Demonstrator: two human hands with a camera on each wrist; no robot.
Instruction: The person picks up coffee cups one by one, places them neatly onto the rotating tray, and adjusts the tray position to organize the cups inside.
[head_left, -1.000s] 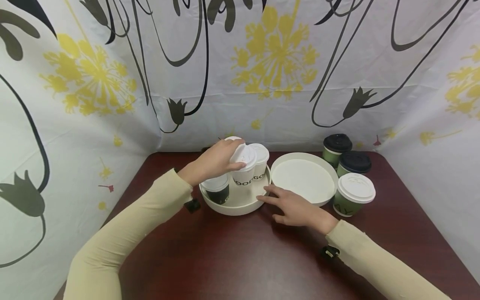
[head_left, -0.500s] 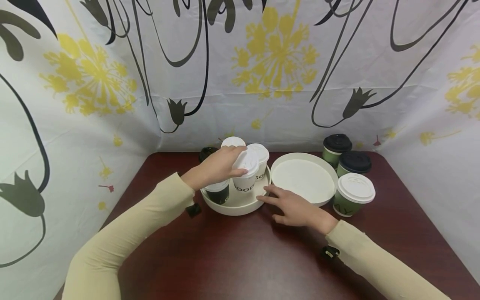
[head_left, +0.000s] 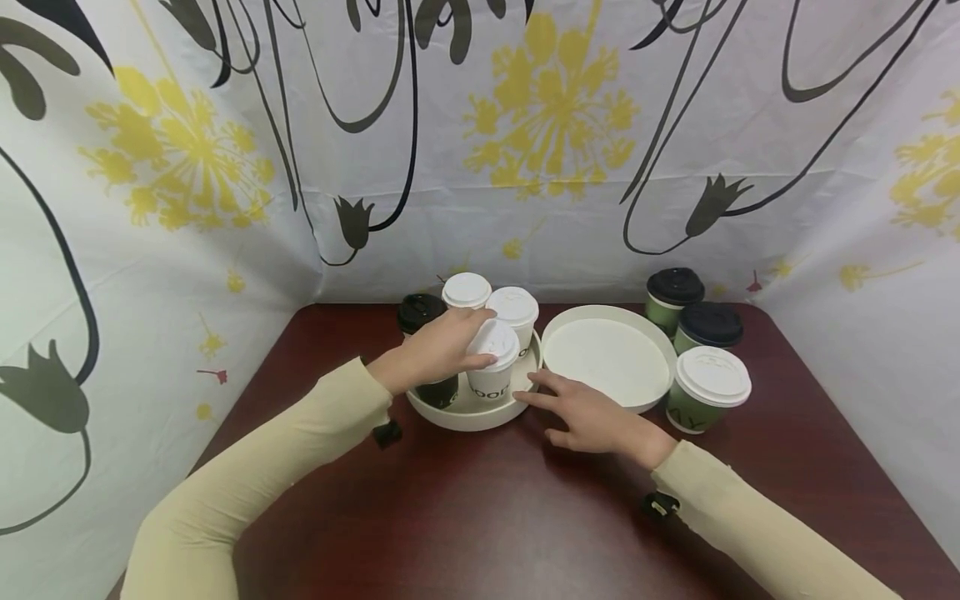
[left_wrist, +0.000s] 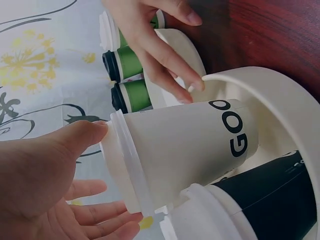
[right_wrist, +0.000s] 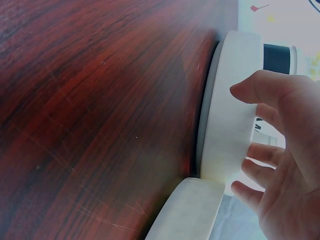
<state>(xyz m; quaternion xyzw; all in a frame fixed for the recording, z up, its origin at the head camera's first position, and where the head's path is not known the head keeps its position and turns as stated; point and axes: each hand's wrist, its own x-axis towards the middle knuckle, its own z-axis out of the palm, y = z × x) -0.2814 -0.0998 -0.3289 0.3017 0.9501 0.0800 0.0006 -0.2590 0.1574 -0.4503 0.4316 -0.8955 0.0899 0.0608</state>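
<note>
My left hand (head_left: 438,346) reaches across the left tray (head_left: 468,421) and grips a white paper cup (head_left: 489,379) by its white lid. In the left wrist view the thumb (left_wrist: 87,132) lies on the lid's edge, with the other fingers on the opposite side. That cup stands upright at the tray's front, beside a dark-sleeved cup (head_left: 442,392) partly hidden by the hand. Behind are two more white-lidded cups (head_left: 513,307) and a black-lidded cup (head_left: 420,312). My right hand (head_left: 588,412) has its fingers extended, fingertips at the tray's right rim.
A second round cream tray (head_left: 607,354), with nothing in it, adjoins the left one. Along its right side stand green cups: two black-lidded (head_left: 675,287) and one white-lidded (head_left: 711,383). A patterned cloth (head_left: 555,233) hangs behind the dark red table (head_left: 480,508).
My left hand has brought the white cup forward and slightly right, down toward the tray's front. The white cups behind it now show more fully. My right hand has stayed put.
</note>
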